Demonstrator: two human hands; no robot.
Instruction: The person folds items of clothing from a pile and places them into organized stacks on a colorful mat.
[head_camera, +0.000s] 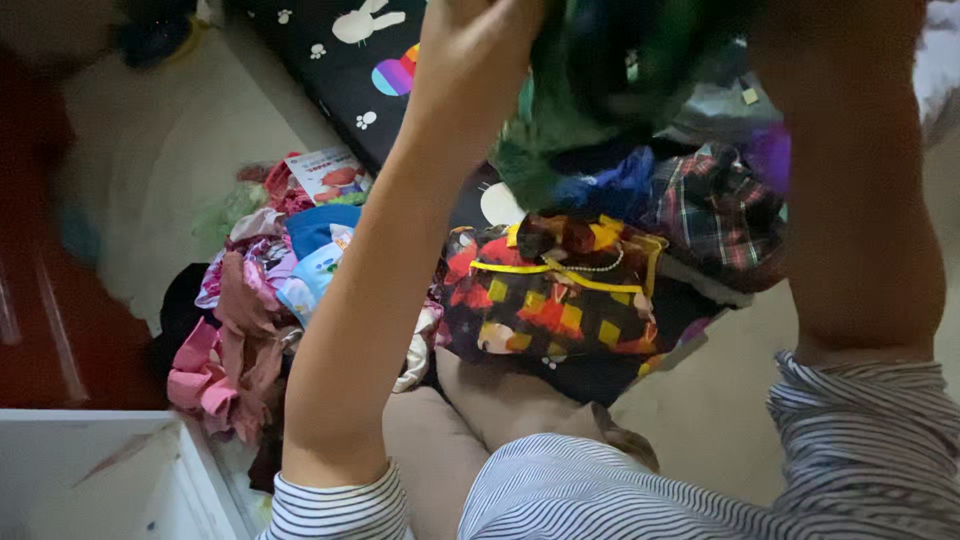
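Both my arms are raised in front of the camera. My left hand (470, 55) grips a dark green and blue cloth (590, 100) at the top of the view. My right forearm rises at the right; my right hand (840, 25) reaches the top edge, blurred, and appears to hold the same cloth. The cloth hangs bunched between the two hands. Below it, a red, yellow and black patterned garment (555, 290) lies on a dark mat (340, 60) printed with white animal shapes. My sleeves are striped.
A heap of pink and mixed clothes (240, 330) lies at the left, with a blue garment (315, 225) and a printed packet (330, 175). A plaid garment (715, 215) lies at the right. A white box edge (110, 470) is at bottom left, beside a dark red surface (50, 330).
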